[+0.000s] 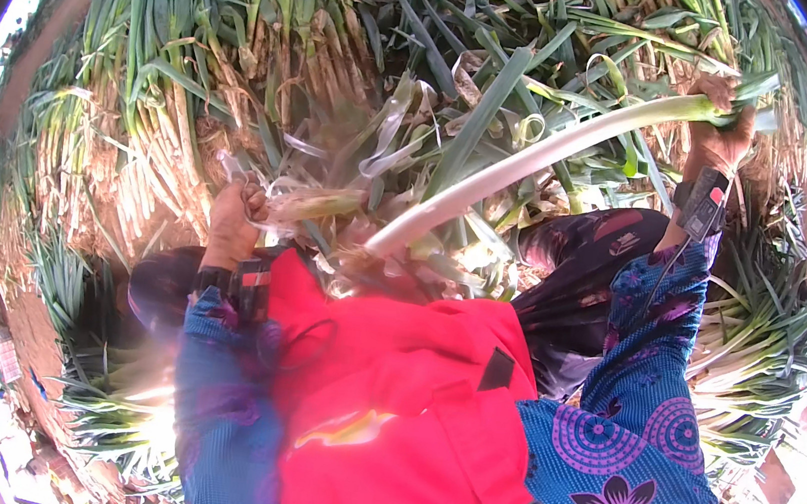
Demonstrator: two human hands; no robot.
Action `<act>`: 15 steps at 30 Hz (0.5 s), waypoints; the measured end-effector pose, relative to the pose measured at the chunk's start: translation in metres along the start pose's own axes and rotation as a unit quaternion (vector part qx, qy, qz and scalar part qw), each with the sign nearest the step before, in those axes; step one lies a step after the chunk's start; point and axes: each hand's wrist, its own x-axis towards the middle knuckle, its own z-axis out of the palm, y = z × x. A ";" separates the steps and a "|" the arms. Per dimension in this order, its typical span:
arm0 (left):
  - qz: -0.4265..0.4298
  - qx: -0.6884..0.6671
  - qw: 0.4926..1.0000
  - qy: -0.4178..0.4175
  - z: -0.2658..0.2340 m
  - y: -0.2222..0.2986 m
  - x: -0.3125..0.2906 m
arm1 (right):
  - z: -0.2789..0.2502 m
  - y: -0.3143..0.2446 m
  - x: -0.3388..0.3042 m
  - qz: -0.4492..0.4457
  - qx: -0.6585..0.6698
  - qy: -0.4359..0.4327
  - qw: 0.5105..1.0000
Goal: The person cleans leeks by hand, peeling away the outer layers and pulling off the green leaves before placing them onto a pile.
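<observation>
My right hand [720, 135], raised at the far right, is closed round the green upper end of a leek [534, 170]. The leek's long pale shaft slants down to the left, its root end just above my lap. My left hand [235, 216] is closed on a strip of dry outer leaf [314, 205] that reaches right toward that root end. Whether the strip still touches the leek, I cannot tell. Loose peeled leaves [408, 137] lie between and beyond my hands, partly blurred.
Unpeeled leeks [136, 134] are heaped along the left and far side. Pale-stemmed leeks [750, 345] lie to the right, with another bundle [127, 410] at the lower left. A red apron [388, 381] covers my lap; my dark-clothed knee [591, 245] rises on the right.
</observation>
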 end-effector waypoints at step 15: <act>-0.005 0.140 0.958 -0.250 0.156 -0.019 -0.090 | -0.025 0.002 -0.004 -0.191 -0.102 0.063 0.974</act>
